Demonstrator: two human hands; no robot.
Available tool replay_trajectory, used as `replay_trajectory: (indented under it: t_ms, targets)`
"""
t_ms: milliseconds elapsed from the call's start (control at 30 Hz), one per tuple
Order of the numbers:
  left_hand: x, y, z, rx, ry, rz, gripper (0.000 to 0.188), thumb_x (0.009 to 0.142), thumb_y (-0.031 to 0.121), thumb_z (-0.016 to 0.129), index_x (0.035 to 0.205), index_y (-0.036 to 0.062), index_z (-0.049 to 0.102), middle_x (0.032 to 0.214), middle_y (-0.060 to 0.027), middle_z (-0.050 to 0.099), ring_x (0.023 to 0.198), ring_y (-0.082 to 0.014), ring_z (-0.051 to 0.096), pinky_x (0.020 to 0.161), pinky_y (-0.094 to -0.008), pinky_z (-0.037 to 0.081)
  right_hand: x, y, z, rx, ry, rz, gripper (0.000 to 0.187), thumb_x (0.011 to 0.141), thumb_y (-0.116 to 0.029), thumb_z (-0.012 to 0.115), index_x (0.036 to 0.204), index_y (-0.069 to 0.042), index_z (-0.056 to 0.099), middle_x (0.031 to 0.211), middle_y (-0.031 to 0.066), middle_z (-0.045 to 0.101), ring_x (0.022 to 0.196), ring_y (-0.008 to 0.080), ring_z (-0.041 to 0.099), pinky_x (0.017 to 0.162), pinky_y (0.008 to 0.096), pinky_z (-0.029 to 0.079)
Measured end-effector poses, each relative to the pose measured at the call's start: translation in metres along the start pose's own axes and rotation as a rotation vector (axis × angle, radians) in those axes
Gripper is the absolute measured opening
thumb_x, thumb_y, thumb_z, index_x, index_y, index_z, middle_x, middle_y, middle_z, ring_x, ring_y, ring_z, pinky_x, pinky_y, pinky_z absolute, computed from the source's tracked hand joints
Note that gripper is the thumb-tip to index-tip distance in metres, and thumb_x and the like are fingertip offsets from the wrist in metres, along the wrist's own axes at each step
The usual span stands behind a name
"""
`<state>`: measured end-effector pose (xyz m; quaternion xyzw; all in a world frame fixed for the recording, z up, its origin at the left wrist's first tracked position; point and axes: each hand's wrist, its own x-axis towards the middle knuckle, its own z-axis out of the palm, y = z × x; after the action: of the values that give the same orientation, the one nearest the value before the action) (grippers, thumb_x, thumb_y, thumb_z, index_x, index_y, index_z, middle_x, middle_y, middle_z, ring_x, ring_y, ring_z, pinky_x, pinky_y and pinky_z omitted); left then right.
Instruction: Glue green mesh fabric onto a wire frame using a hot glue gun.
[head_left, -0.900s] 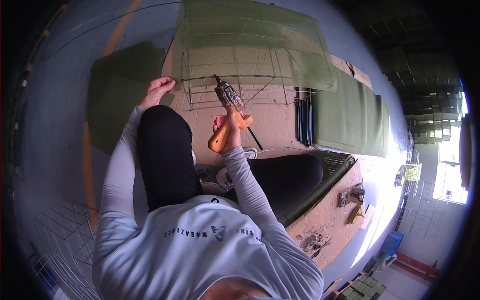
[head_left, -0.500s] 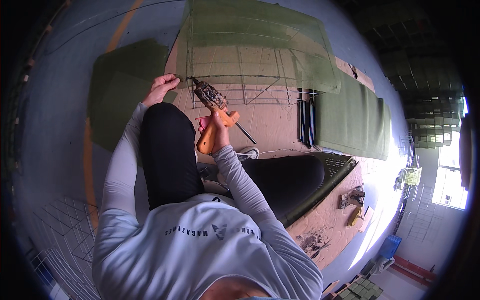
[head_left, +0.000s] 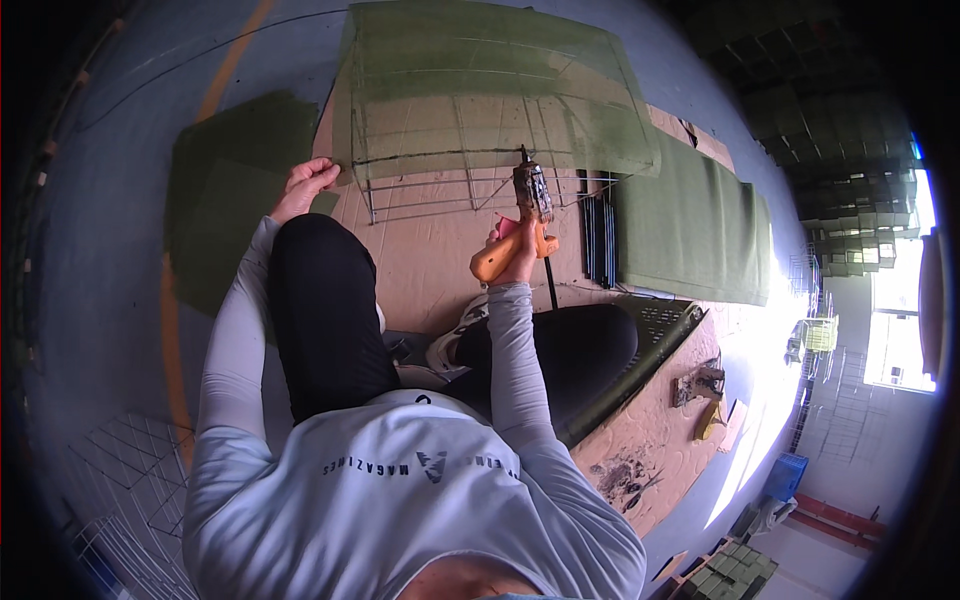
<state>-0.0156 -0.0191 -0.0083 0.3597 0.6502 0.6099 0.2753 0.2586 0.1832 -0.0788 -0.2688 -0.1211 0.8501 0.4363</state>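
My right hand [head_left: 518,256] is wrapped round an orange glue gun [head_left: 492,263] with a dark, crusted front end. A black glue stick [head_left: 551,285] juts from its back. The nozzle points away from me, at the near edge of a sheer green mesh sheet [head_left: 480,95]. The mesh lies over a wire frame [head_left: 420,186], and a dark line runs along the mesh near that edge. My left hand [head_left: 308,188] pinches the near left corner of the mesh, thumb and finger together.
Cardboard [head_left: 440,235] lies under the work. Right of the frame are black glue sticks [head_left: 598,240] and folded green fabric [head_left: 695,230]. More green fabric [head_left: 235,185] is at left. Scissors [head_left: 645,488] lie lower right, wire racks [head_left: 130,465] lower left. A green perforated panel [head_left: 660,325] is beside my leg.
My right hand has carried the glue gun rightward along the mesh edge, away from the left corner. The dark line now extends from the left side to the nozzle. My left hand still pinches the corner.
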Motion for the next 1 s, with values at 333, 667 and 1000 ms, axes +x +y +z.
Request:
replay_trajectory:
  t_ms: [333,667,1000]
  targets:
    - [-0.032,0.0,-0.026,0.003,0.148,-0.076,0.011,0.079,0.018,0.058,0.075,0.0078,0.055,0.064,0.0057,0.048,0.059,-0.0025,0.043,0.058,-0.0166,0.035,0.051,0.004,-0.013,0.081,-0.048,0.024,0.039,0.074,-0.042,0.06,0.1,-0.016,0.047,0.079,0.0042,0.052,0.057,0.0182,0.052,0.049,0.0275,0.046]
    - [-0.048,0.001,-0.038,0.048,0.141,-0.133,0.011,0.081,0.018,0.055,0.073,0.0109,0.052,0.065,0.0068,0.047,0.061,-0.0017,0.043,0.06,-0.0162,0.033,0.079,-0.003,-0.026,0.126,-0.061,-0.076,0.037,0.077,-0.041,0.057,0.101,-0.015,0.047,0.077,0.0054,0.055,0.054,0.0201,0.054,0.047,0.0299,0.047]
    - [-0.065,-0.018,-0.068,0.046,0.167,-0.15,0.009,0.081,0.018,0.056,0.075,0.0119,0.053,0.066,0.0066,0.048,0.062,-0.0022,0.045,0.06,-0.0161,0.035,0.067,0.012,-0.017,-0.024,-0.097,0.011,0.038,0.075,-0.043,0.058,0.098,-0.015,0.046,0.075,0.0047,0.052,0.053,0.0177,0.051,0.047,0.0261,0.045]
